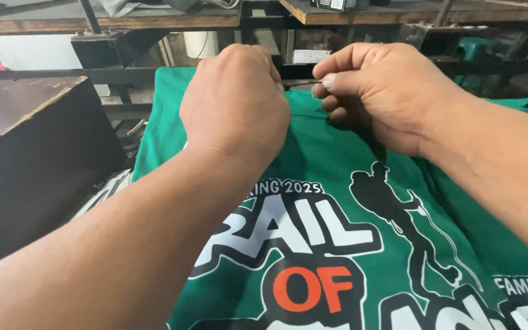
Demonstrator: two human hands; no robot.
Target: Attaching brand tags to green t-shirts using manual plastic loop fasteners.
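Workshop w/ dark wooden benches [111,18] at far side. Green printed shirt [337,159] lies flat on a board, print up. Left hand [234,104] fisted, right hand [377,91] pinching, both close together at far collar edge, gripping fabric, prob. to pull it taut & straight.

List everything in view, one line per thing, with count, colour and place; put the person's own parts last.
shirt: one, green with a white, black and orange print and a black figure, spread flat in the middle
thin strip: one, dark, at the shirt's far edge, pinched between the hands
wooden boards: two, brown, on a dark metal frame along the top
panel: one, dark brown, at the left
left hand: one, fisted at the strip's left end
right hand: one, fingers pinching the strip's right end
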